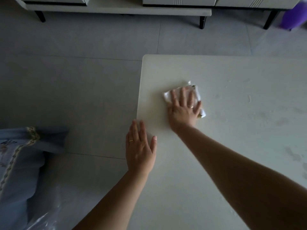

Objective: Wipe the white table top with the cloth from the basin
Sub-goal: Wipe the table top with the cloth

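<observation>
Readable text: none anywhere in the head view.
Desk [232, 146]: plain white top, no lettering, label or number.
Cloth [197, 94]: white with small greenish marks at the edges, too blurred to tell whether they are print or pattern.
Blue cushion [20, 163]: dark marks near its upper left edge could be characters, but they are too small and dim to read.
Low cabinet [116, 7]: no brand or sign visible.

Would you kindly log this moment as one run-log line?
step: wiping | right hand: flat on cloth | left hand: flat at table edge | basin: not visible
</observation>
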Demonstrator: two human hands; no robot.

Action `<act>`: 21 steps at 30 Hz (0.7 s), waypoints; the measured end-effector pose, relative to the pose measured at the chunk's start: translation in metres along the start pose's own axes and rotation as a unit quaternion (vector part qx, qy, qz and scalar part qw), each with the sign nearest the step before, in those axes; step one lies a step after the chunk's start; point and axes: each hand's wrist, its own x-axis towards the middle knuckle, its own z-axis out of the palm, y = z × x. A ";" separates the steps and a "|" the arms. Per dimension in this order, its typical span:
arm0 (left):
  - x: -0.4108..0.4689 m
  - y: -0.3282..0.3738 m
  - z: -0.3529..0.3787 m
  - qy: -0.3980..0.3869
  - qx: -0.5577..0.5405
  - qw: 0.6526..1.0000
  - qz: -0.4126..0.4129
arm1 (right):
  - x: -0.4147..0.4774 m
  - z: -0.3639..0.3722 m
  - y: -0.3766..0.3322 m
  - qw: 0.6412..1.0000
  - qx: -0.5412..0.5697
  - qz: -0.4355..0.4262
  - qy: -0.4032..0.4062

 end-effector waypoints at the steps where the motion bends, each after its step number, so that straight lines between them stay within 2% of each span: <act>1: 0.005 0.002 0.000 0.002 0.007 1.000 0.005 | -0.006 0.006 -0.017 0.999 0.000 -0.044 -0.007; 4: 0.020 0.007 0.001 0.016 0.030 0.999 0.043 | -0.013 0.013 -0.036 0.975 -0.042 -0.213 -0.046; 6: 0.028 0.008 0.002 0.012 0.019 0.999 0.035 | 0.009 0.004 -0.019 0.963 -0.055 -0.260 -0.042; 7: 0.031 0.009 0.002 0.009 0.019 0.999 0.031 | 0.021 0.000 -0.008 0.964 -0.058 -0.258 -0.028; 9: 0.035 0.009 0.004 0.009 0.027 0.999 0.034 | 0.051 -0.011 0.015 0.980 -0.046 -0.191 -0.006; 11: 0.039 0.011 0.005 0.007 0.032 0.999 0.042 | 0.074 -0.018 0.027 0.996 -0.012 -0.083 0.000; 13: 0.047 0.015 0.005 0.011 0.032 0.998 0.054 | 0.083 -0.016 0.016 1.000 0.008 0.000 0.007; 14: 0.053 0.018 0.005 0.012 0.035 0.997 0.062 | 0.082 -0.014 0.005 1.000 0.011 0.010 0.006; 15: 0.059 0.021 0.006 0.011 0.040 0.997 0.069 | 0.079 -0.010 -0.009 1.000 0.012 -0.012 0.002; 19: 0.075 0.029 0.009 0.005 0.054 0.996 0.070 | 0.076 -0.002 -0.034 0.971 -0.034 -0.233 -0.030; 21: 0.075 0.028 0.010 0.005 0.049 0.996 0.075 | 0.099 -0.011 -0.018 0.965 -0.054 -0.256 -0.025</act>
